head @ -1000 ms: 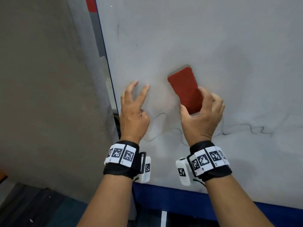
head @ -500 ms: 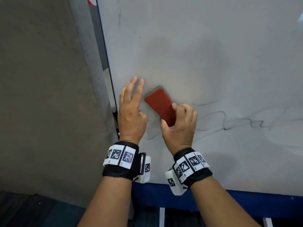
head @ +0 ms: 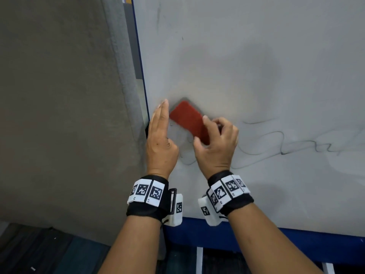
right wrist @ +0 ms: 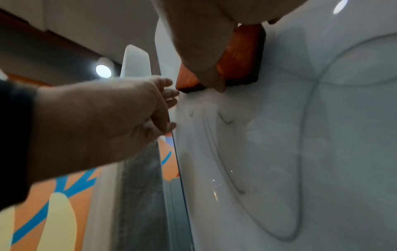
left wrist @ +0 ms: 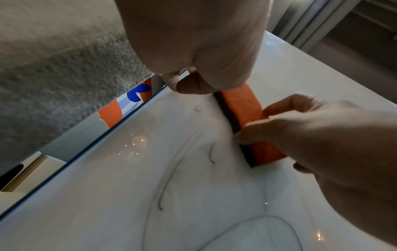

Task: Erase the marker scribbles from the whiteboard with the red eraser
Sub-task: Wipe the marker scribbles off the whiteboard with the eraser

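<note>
Looks maybe half done: right hand grips the red eraser flat on the whiteboard near its left edge, left hand flat with straight fingers beside it, wavy scribbles left below and rightward.

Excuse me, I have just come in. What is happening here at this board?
A person is wiping a large white whiteboard clean. The right hand grips a flat red rectangular eraser and presses it against the board near its left edge. The left hand rests with straight fingers on the board, right beside the eraser. The job is not finished: thin dark marker scribbles run to the right of the hands, and a few fainter curves lie just below the eraser.
</note>
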Available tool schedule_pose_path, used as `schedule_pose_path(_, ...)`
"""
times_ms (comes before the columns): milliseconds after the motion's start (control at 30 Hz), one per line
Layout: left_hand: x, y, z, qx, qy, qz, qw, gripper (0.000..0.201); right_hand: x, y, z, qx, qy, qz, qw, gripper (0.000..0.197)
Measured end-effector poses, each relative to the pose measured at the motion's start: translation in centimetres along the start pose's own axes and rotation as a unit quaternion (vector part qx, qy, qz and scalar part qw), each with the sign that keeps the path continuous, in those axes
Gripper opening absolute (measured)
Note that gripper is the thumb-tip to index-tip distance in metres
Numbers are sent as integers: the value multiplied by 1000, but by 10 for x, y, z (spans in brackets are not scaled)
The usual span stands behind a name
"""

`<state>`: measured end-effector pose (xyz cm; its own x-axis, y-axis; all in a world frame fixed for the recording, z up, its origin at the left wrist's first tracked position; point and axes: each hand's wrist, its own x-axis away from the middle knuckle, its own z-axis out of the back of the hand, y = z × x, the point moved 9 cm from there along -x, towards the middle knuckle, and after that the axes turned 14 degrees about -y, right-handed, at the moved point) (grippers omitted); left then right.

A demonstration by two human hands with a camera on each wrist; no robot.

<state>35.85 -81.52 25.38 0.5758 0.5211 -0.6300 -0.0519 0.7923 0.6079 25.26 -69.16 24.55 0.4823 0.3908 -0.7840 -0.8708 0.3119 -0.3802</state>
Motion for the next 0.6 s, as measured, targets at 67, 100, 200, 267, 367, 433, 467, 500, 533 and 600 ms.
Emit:
schedule_pose_path(67,3,-4,-3,13,-1,6,1000,100,-10,1,6,-18,32,-10,999,55)
schedule_pose_path(100,4,-6,-4,18,-3,8,1000,100,-9,0,1,-16,25,-9,1000,57)
schedule_pose_path(200,7,-11,-6,19,-6,15,1000,101,16,-4,-27,34,-54,21,998,61)
schedule_pose_path(267,6,-13,-7,20,-4,20,1000,101,27,-2,-37,57,-93,42,993,64)
schedule_pose_path(367,8,-14,-7,20,1,21,1000,102,13,-2,-24,56,-65,42,995,61)
schedule_pose_path(433,8,-15,-8,27,0,22,999,102,-1,-4,-9,34,-20,16,999,54)
schedule_pose_path(467,8,-15,-9,30,-1,23,999,102,-4,-4,-7,26,-9,9,1000,52)
schedule_pose_path(500,8,-15,-8,32,-2,23,999,102,-4,-5,-10,23,-11,9,1000,53)
schedule_pose_path(533,8,-15,-8,31,0,21,999,101,1,-7,-15,28,-26,18,999,55)
schedule_pose_path(600,8,-14,-8,24,7,17,1000,99,17,-11,-34,54,-82,54,994,62)
